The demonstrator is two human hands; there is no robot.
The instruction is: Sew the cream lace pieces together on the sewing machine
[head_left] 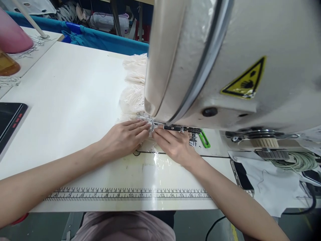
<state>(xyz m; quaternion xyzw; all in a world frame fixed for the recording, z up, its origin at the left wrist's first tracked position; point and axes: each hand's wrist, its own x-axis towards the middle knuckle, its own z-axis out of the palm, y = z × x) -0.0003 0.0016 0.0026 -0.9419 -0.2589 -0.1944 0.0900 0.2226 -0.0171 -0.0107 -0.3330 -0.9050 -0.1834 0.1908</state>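
Note:
My left hand [125, 137] lies flat on the white sewing table [72, 97], fingers stretched toward the needle area, pressing a small silvery trim piece [150, 125]. My right hand [175, 144] lies flat too, its fingertips meeting the left ones on the same piece, just under the head of the sewing machine [225, 60]. Cream fringed fabric [134, 90] is bunched behind the needle, partly hidden by the machine head. The presser foot is hidden by the machine and my fingers.
A printed ruler [130, 194] runs along the table's front edge. A black control panel [10, 122] sits at the left. A phone [242, 175] and white cloth [273, 187] lie at the right, a green clip [205, 139] near the machine, a blue bin [100, 36] behind.

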